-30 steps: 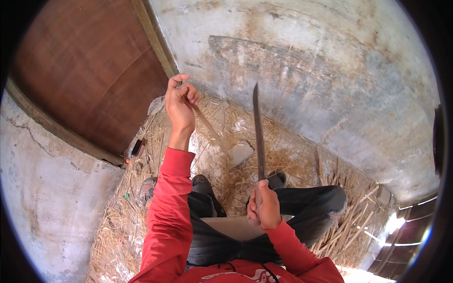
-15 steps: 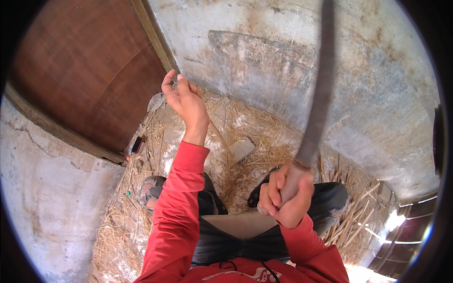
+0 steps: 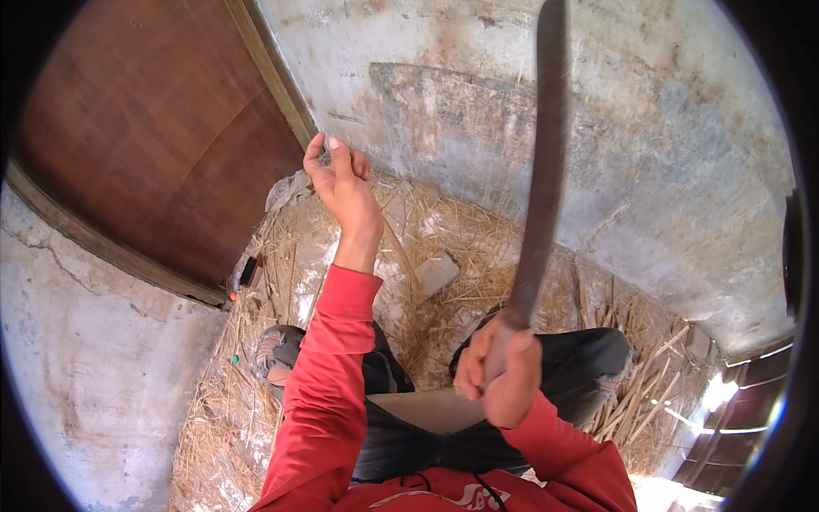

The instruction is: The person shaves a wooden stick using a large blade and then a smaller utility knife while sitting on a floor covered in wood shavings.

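My right hand (image 3: 503, 375) is wrapped round the pale handle of a machete (image 3: 540, 171). Its long dark blade points up and away, slightly smeared by motion. My left hand (image 3: 348, 192) is raised at arm's length near the wall corner, fingers curled in; what they hold, if anything, cannot be made out. A thin stick (image 3: 399, 249) slants down from behind my left wrist to a pale block (image 3: 438, 273) on the ground. The two hands are well apart, and the blade touches neither the left hand nor the stick.
Straw (image 3: 478, 247) covers the ground. A stained wall (image 3: 665, 171) rises ahead, with a brown door panel (image 3: 153, 136) at the left. Split sticks (image 3: 636, 401) lie in a pile beside my right knee. A small dark object (image 3: 249, 271) lies by the door frame.
My right hand and the machete have swung left and the hand sits a little lower. My left hand has shifted only slightly, with its fingers still curled.
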`<state>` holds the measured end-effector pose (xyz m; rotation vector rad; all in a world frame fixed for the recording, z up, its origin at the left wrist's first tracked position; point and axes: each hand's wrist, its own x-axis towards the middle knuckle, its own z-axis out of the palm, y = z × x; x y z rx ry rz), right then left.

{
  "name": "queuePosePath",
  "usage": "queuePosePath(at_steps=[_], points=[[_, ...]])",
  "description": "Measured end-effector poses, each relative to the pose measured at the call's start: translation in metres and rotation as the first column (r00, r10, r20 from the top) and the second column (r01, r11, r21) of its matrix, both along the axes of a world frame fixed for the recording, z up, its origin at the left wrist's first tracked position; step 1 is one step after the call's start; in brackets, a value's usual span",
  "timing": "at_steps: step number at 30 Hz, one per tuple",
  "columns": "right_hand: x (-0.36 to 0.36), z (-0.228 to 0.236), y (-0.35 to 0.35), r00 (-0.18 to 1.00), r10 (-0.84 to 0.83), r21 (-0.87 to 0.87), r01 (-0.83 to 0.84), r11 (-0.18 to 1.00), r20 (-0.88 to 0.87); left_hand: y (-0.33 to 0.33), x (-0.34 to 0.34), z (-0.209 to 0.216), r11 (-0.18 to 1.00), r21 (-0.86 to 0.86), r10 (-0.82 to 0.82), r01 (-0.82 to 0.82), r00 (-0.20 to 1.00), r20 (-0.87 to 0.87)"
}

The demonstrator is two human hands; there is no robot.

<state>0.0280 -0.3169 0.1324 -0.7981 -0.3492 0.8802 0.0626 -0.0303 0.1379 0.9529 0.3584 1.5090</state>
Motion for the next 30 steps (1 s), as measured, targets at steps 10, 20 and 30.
queuePosePath(at_steps=[10,20,30], points=[[0.004,-0.008,-0.006,0.977,0.193,-0.362,-0.149,0.92,0.089,-0.004,-0.012,-0.004,0.996,0.057,-0.064,0.065,0.997,-0.033],[-0.017,-0.137,-0.009,0.891,0.079,-0.68,-0.396,0.617,-0.448,0.015,-0.016,-0.004,0.997,0.073,-0.024,0.024,1.0,-0.008],[0.017,-0.005,0.005,0.98,-0.092,0.014,0.091,0.996,0.175,0.016,-0.016,-0.006,0.992,0.109,-0.053,0.056,0.998,-0.029]])
